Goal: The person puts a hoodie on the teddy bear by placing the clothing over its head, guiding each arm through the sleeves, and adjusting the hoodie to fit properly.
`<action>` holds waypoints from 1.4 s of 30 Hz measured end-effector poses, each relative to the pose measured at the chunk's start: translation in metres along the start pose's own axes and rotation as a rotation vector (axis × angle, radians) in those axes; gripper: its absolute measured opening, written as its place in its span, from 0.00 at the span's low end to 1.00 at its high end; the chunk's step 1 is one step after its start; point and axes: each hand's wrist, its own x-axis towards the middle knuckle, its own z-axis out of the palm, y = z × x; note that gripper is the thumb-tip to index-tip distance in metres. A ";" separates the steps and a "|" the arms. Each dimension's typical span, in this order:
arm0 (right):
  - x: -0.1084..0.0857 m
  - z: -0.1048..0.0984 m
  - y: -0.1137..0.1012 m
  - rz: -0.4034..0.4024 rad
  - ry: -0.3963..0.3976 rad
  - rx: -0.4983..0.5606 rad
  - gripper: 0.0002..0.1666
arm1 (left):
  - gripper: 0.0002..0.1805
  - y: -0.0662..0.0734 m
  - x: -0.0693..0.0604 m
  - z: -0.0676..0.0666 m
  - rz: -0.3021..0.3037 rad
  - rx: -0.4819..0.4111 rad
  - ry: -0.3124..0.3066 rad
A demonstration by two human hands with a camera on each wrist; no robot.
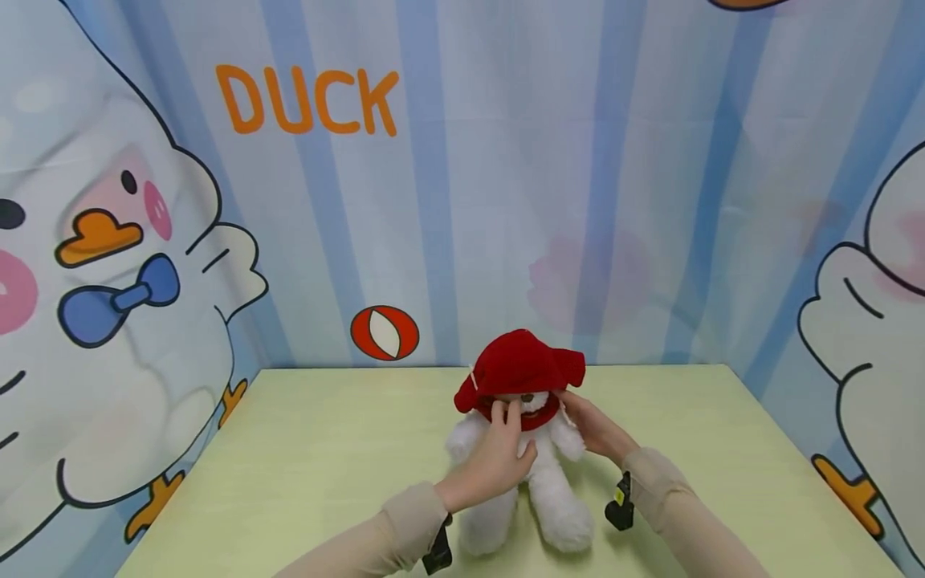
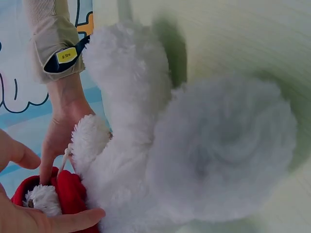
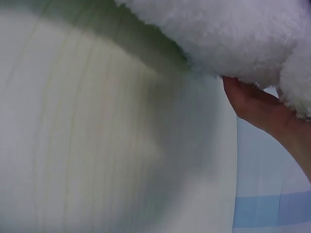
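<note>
A white plush toy (image 1: 555, 502) sits upright facing me, with a red hat (image 1: 520, 365) pulled low over its head. Only its muzzle (image 1: 533, 401) shows between the hat's upper part and a red lower edge. My left hand (image 1: 491, 461) is in front of the face, fingertips touching the hat's opening and thumb apart. In the left wrist view, the left thumb and a finger (image 2: 73, 221) spread around the muzzle. At the toy's other side, my right hand (image 1: 596, 425) holds the hat's edge, some fingers hidden. In the right wrist view, part of that hand (image 3: 262, 109) shows beside white fur.
The pale yellow table (image 1: 325, 449) carries the toy near its middle. A curtain (image 1: 491, 177) printed with ducks encloses the back and sides. A thin white cord (image 2: 64, 159) hangs by the hat. Dark wrist devices (image 1: 619, 504) are strapped over both sleeves.
</note>
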 end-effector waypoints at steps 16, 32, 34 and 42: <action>-0.015 0.015 -0.046 -0.280 0.164 -0.234 0.34 | 0.58 -0.019 0.042 -0.010 -0.241 -0.766 0.192; -0.032 0.075 -0.066 -0.937 0.551 -0.684 0.23 | 0.48 -0.081 0.055 -0.031 -0.391 -0.947 -0.014; -0.036 0.077 -0.069 -0.838 0.560 -0.646 0.29 | 0.46 -0.090 0.052 -0.033 -0.391 -0.931 -0.101; -0.017 0.047 -0.052 -0.849 0.604 -0.779 0.27 | 0.27 -0.074 0.048 -0.037 -0.232 -0.516 0.064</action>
